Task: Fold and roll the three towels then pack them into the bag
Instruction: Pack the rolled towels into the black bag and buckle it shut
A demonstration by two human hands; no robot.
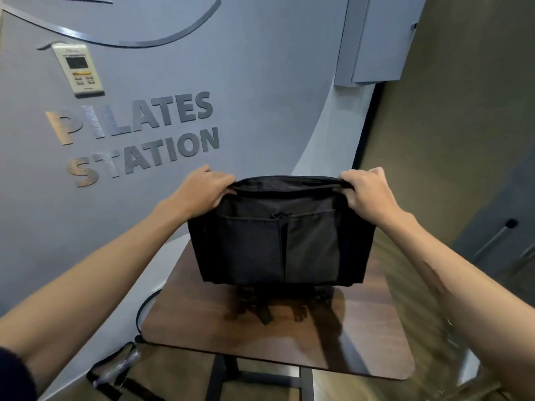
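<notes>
You had the black bag [278,238] lifted above the far half of the small wooden table [362,337], its base hanging just over the tabletop and its straps and buckles trailing down beneath it toward the middle of the wood. Your left hand [202,189] was closed on the left end of the top rim, and your right hand [367,192] was closed on the right end, the two pulling the mouth apart so a dark slit showed along the top. The front of the bag faced you, with two flat pockets side by side.

By the look of it, you were at the bag-handling step: opening or checking it, not folding. No towel showed anywhere, neither on the table nor visibly inside the mouth, which was too dark to read. So I cannot say whether the towels were already packed or not yet begun.

The next move probably called for setting the bag down squarely, clear of the table's edges, with its straps not bunched under it.

Off the near left corner, a black strap or cord [121,371] lay on the floor, worth stepping around. A wall controller [78,69] hung on the lettered wall, well clear.
</notes>
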